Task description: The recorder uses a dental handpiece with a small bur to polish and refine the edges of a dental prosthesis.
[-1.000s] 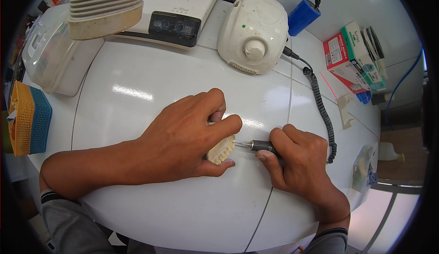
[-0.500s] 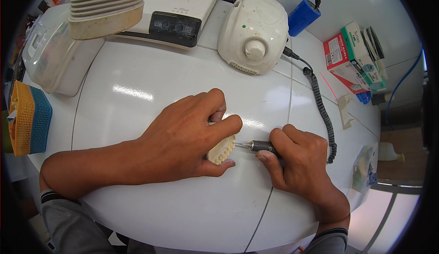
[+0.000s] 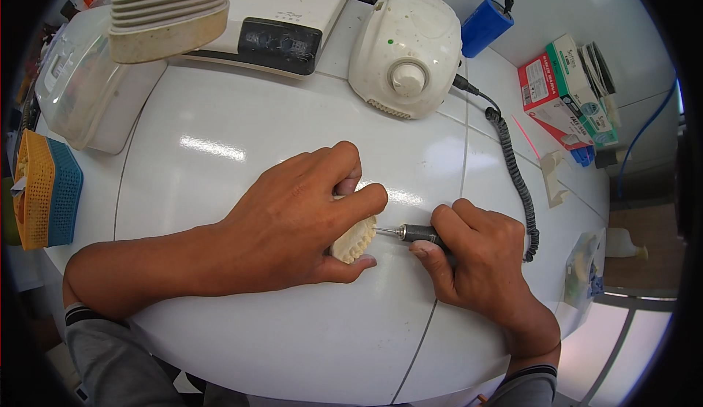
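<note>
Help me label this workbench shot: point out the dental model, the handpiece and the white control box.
Dental model (image 3: pixel 350 243), head view: pale face beside its teeth.
Handpiece (image 3: pixel 418 233), head view: black barrel.
White control box (image 3: pixel 407 53), head view: middle of its casing.

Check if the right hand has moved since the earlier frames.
No: against the white control box, the right hand shows no visible shift in any direction.

Glossy white tabletop with thin dark seams, bearing a rounded off-white plastic control unit with a round dial. Left of the unit: a flat white machine with a black panel; farther left, a translucent lidded plastic box. Right of it: a black coiled cord, a cream bracket-shaped piece, and red-and-white cardboard packaging.
</note>
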`<move>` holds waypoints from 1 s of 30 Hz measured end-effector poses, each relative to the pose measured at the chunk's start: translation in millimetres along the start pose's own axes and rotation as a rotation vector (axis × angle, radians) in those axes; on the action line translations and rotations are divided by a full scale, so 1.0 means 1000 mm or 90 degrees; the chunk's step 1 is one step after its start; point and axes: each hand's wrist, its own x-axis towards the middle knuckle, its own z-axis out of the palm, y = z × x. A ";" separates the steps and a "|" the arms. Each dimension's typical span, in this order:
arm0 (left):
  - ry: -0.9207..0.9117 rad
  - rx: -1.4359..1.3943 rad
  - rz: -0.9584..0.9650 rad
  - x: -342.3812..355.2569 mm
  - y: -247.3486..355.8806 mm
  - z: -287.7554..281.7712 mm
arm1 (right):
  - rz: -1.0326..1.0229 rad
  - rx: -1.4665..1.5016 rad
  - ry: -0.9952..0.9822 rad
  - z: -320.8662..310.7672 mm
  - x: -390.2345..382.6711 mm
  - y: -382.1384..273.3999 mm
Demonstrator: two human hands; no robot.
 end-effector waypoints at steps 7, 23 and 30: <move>-0.003 -0.004 -0.003 -0.001 -0.001 0.001 | 0.011 0.025 0.009 0.002 -0.002 0.002; -0.008 0.048 0.029 0.000 0.001 0.003 | 0.016 0.055 0.028 0.003 -0.002 0.003; -0.008 0.081 0.028 -0.002 0.002 0.004 | 0.017 0.051 0.031 0.004 -0.002 0.001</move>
